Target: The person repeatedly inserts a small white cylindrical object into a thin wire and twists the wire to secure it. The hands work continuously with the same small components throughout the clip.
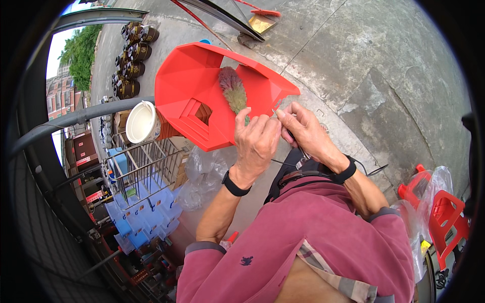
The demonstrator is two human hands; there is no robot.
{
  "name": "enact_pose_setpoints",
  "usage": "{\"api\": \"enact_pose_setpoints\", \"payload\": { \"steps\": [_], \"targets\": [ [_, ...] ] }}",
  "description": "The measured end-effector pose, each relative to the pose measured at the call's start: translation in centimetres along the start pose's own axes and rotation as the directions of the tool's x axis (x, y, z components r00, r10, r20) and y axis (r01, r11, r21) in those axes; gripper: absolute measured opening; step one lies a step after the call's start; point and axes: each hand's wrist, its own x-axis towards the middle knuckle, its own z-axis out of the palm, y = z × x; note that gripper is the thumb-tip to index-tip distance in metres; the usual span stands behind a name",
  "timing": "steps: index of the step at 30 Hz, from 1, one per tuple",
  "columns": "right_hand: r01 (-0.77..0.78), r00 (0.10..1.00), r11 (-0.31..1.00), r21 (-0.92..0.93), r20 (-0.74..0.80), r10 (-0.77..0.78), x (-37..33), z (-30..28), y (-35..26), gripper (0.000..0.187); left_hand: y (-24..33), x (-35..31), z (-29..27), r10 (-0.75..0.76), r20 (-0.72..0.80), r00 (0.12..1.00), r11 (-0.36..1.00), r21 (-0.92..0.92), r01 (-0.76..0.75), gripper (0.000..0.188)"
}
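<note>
Small, thin, silvery metal piece [274, 111] over the large angular red plastic piece's [177, 78] near-right edge, pinched by the right hand's [308, 134] fingertips. Long axis slants, tip seemingly up-left. Left hand [257, 136] curled beside; can't tell its grip. Likely fine fingertip step; next move probably calls for steady pinch. Fluffy purple-green duster [233, 88] beyond, head toward far edge.

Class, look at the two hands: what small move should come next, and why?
Probably move the right hand slightly away from the left hand: they sit close together, with a thin, metal-looking piece between them, too small to identify, so a little space might make it easier to see.
</note>
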Motion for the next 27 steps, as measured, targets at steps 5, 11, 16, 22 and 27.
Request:
{"api": "enact_pose_setpoints", "payload": {
  "steps": [5, 11, 16, 22, 27],
  "targets": [
    [0.004, 0.998, 0.957, 0.291, -0.066, 0.016, -0.2, 0.5, 0.3, 0.036, -0.2, -0.3, 0.6, -0.137, -0.017, 0.99, 0.969, -0.211, 0.13, 0.005],
    [0.014, 0.995, 0.97, 0.244, -0.1, 0.011, -1.5, 1.3, 1.6, 0.033, 0.3, -0.7, 1.1, -0.175, 0.013, 0.984, 0.969, -0.177, 0.175, 0.004],
    [0.04, 0.996, 0.989, 0.143, -0.088, -0.027, -1.6, 1.3, 1.8, 0.032, 0.2, -0.5, 1.3, -0.116, -0.009, 0.993, 0.987, -0.114, 0.114, 0.006],
    [0.029, 0.998, 0.994, 0.103, -0.065, -0.023, -1.5, 1.0, 1.7, 0.031, 0.3, -0.4, 0.9, -0.075, 0.025, 0.997, 0.995, -0.058, 0.076, 0.008],
    [0.016, 0.995, 0.99, 0.138, -0.102, -0.002, -1.4, 0.5, 2.0, 0.031, 0.4, 0.0, 0.8, 0.037, 0.065, 0.997, 0.999, -0.023, -0.036, 0.008]
  ]
}}
